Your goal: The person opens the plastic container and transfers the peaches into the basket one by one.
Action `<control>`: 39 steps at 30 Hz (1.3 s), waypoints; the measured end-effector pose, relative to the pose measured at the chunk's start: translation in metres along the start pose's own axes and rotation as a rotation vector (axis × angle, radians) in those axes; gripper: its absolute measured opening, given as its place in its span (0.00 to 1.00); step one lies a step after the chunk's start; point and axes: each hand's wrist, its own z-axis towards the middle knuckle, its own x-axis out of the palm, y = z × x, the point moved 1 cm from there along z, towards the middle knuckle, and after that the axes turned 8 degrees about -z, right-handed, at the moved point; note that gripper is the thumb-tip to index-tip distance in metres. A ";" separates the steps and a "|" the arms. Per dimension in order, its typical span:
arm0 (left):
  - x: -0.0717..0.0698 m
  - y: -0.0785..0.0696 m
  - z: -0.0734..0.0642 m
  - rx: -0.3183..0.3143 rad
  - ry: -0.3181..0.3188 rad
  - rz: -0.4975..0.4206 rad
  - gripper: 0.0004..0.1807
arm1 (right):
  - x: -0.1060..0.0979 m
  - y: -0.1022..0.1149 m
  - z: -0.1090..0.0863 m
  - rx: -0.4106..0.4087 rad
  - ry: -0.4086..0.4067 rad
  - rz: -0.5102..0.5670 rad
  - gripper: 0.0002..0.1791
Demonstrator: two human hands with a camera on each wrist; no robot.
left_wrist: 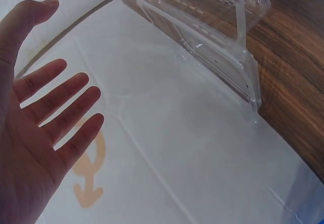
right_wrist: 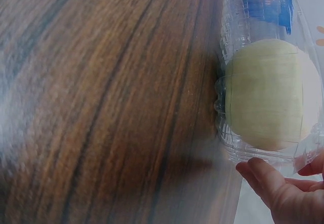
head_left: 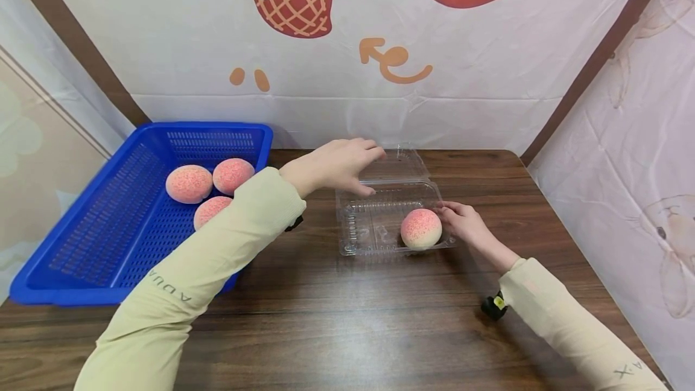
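Observation:
A clear plastic clamshell container [head_left: 374, 228] stands on the table, its lid [head_left: 399, 165] tipped back toward the curtain. One pink and cream peach [head_left: 421, 229] sits at the container's right end; its pale side shows in the right wrist view. My right hand [head_left: 464, 222] holds the container's right side, with thumb and fingers at its wall [right_wrist: 283, 198]. Over the container's left rear part is my left hand [head_left: 342, 165], fingers spread and holding nothing. The left wrist view shows this hand's palm [left_wrist: 35, 148] apart from the container.
On the left stands a blue plastic basket [head_left: 108, 240] with several peaches visible in it, such as one peach [head_left: 189, 184]; the left sleeve [head_left: 217, 264] covers part of it. Behind the brown wooden table [head_left: 336, 330] hangs a printed white curtain [head_left: 326, 113].

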 end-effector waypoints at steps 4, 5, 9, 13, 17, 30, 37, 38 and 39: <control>0.002 -0.002 0.003 0.002 0.006 -0.008 0.32 | 0.000 0.000 0.000 0.004 -0.002 -0.009 0.24; 0.003 -0.002 0.004 0.002 0.008 -0.011 0.33 | 0.000 0.000 0.000 0.005 -0.002 -0.007 0.24; 0.004 -0.004 0.005 0.000 0.008 -0.031 0.33 | 0.000 0.001 0.001 0.001 -0.006 -0.015 0.24; 0.005 -0.007 0.008 -0.005 0.007 -0.046 0.32 | 0.000 0.002 0.000 0.002 -0.012 -0.033 0.23; 0.007 -0.010 0.011 -0.005 0.012 -0.055 0.32 | 0.000 0.002 0.000 0.002 -0.019 -0.051 0.23; 0.016 -0.020 0.019 0.005 0.012 -0.095 0.32 | 0.000 0.001 0.000 -0.010 -0.014 -0.022 0.23; 0.023 -0.023 0.023 0.001 0.009 -0.090 0.32 | 0.000 0.001 0.001 0.006 -0.016 -0.038 0.24; 0.024 -0.024 0.024 0.003 0.007 -0.093 0.32 | 0.000 0.001 0.001 0.008 -0.014 -0.038 0.24; 0.025 -0.024 0.024 0.006 0.006 -0.097 0.32 | 0.000 0.001 0.001 0.013 -0.018 -0.046 0.24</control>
